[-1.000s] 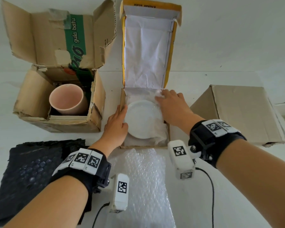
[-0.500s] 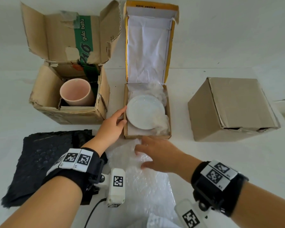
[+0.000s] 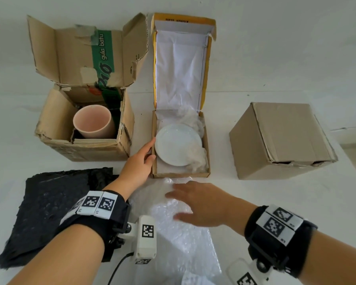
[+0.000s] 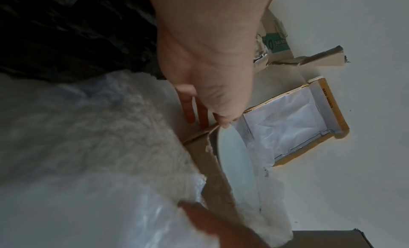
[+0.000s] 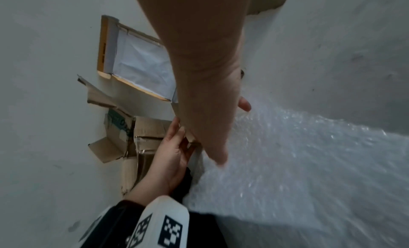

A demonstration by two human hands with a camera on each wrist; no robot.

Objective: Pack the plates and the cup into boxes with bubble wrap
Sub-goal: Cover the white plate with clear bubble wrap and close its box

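A white plate [image 3: 178, 145] lies on crumpled white wrap inside the small cardboard box [image 3: 181, 174], whose lid stands open. My left hand [image 3: 147, 153] rests against that box's left wall with its fingers straight, a fingertip at the plate's rim [image 4: 236, 157]. My right hand [image 3: 193, 204] is spread flat over the clear bubble wrap sheet [image 3: 173, 229] in front of the box, holding nothing. The pink cup [image 3: 93, 122] stands in the open, torn cardboard box [image 3: 84, 151] at the left.
A black bubble wrap sheet [image 3: 56, 206] lies at the front left. A closed cardboard box [image 3: 282, 140] sits at the right. A white wall stands right behind the boxes. The surface under everything is white.
My right hand has come out of the small box and back onto the clear bubble wrap. The left hand has stayed at the box's left wall.
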